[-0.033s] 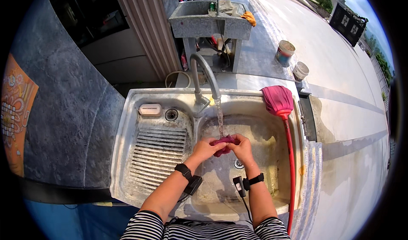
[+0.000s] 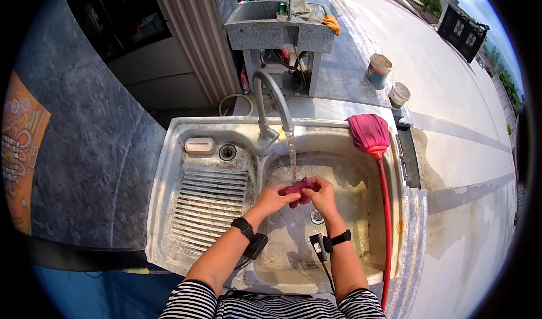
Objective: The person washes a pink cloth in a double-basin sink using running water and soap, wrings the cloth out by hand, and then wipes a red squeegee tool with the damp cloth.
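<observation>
Between my two hands is a small wet crimson cloth (image 2: 300,192), bunched up over the sink basin (image 2: 355,217). My left hand (image 2: 273,199) pinches its left side, and my right hand (image 2: 322,196) grips its right side. Water pours from the curved grey tap (image 2: 275,96) and falls at the far edge of the cloth. Below the right hand the round drain (image 2: 317,217) shows in the basin floor. Each wrist wears a black strap with a small device on it.
Left of the basin is a ribbed washboard (image 2: 210,203) with a pale soap bar or box (image 2: 199,145) behind it. A pink mop (image 2: 370,132) with a red handle leans along the sink's right rim. Farther off stand a stone sink (image 2: 282,34) and two buckets (image 2: 379,70).
The cloth has shifted in my fingers and looks more spread, with a point rising at its top. Both hands stay nearly in place, and the water keeps running.
</observation>
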`<move>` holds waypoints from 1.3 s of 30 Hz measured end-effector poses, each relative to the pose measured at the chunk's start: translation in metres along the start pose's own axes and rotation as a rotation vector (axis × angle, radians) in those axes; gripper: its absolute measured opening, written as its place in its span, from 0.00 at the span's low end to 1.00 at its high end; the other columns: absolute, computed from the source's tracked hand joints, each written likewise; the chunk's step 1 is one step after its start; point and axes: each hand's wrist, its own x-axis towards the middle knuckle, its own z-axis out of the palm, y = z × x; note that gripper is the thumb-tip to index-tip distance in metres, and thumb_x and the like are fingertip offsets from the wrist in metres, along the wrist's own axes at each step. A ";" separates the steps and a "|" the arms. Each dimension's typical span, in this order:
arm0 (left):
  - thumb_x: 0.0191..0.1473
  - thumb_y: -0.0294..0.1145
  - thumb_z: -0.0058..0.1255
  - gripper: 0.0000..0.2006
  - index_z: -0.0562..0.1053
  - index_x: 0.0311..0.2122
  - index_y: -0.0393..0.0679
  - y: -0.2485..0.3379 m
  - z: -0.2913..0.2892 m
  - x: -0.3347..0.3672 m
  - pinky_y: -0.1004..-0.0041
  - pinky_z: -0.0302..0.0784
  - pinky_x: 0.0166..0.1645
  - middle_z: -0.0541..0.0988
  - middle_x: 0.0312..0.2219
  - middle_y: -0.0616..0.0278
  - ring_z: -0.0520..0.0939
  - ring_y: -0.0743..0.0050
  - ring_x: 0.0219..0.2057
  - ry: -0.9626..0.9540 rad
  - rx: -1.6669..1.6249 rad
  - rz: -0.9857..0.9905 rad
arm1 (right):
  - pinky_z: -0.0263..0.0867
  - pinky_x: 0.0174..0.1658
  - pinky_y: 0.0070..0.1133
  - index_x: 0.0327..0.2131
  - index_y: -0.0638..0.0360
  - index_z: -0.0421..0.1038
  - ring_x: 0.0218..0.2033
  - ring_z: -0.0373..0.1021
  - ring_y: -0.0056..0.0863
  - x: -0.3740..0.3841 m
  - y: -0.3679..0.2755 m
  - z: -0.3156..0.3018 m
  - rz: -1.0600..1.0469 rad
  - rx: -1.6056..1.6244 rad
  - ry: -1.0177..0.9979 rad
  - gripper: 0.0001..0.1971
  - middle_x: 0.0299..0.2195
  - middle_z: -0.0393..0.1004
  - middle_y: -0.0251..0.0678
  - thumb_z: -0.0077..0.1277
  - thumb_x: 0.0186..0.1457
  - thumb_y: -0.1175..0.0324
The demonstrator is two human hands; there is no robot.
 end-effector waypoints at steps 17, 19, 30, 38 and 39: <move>0.38 0.39 0.65 0.18 0.71 0.31 0.41 -0.015 -0.010 0.005 0.71 0.73 0.32 0.78 0.28 0.62 0.78 0.73 0.26 -0.057 -0.119 0.083 | 0.63 0.29 0.15 0.30 0.60 0.68 0.24 0.66 0.15 0.005 -0.004 -0.009 0.105 0.245 0.047 0.09 0.23 0.71 0.28 0.58 0.43 0.76; 0.43 0.36 0.62 0.13 0.71 0.30 0.42 -0.024 -0.013 0.005 0.72 0.72 0.32 0.77 0.28 0.65 0.77 0.75 0.27 -0.095 -0.463 0.063 | 0.61 0.26 0.14 0.28 0.58 0.66 0.22 0.63 0.14 0.010 0.002 -0.011 0.074 0.155 0.078 0.09 0.23 0.69 0.27 0.57 0.43 0.76; 0.56 0.49 0.45 0.16 0.68 0.28 0.47 -0.044 0.049 0.003 0.72 0.65 0.28 0.69 0.21 0.69 0.69 0.72 0.22 0.223 -1.360 -0.483 | 0.64 0.27 0.30 0.24 0.60 0.66 0.22 0.69 0.43 -0.046 -0.035 0.083 -0.099 -0.465 0.022 0.15 0.18 0.70 0.44 0.50 0.53 0.57; 0.58 0.48 0.43 0.20 0.66 0.20 0.44 -0.025 0.065 -0.008 0.74 0.61 0.26 0.66 0.17 0.69 0.66 0.75 0.20 0.242 -0.902 -0.371 | 0.64 0.28 0.41 0.22 0.60 0.68 0.25 0.69 0.52 -0.021 0.035 0.046 -0.073 -0.634 0.276 0.19 0.19 0.70 0.52 0.43 0.56 0.53; 0.57 0.48 0.45 0.21 0.66 0.20 0.43 -0.026 0.058 -0.004 0.73 0.62 0.26 0.66 0.16 0.68 0.67 0.75 0.20 0.232 -0.721 -0.233 | 0.64 0.28 0.40 0.21 0.60 0.68 0.25 0.69 0.52 -0.012 0.036 0.038 -0.066 -0.614 0.337 0.20 0.19 0.70 0.52 0.44 0.56 0.53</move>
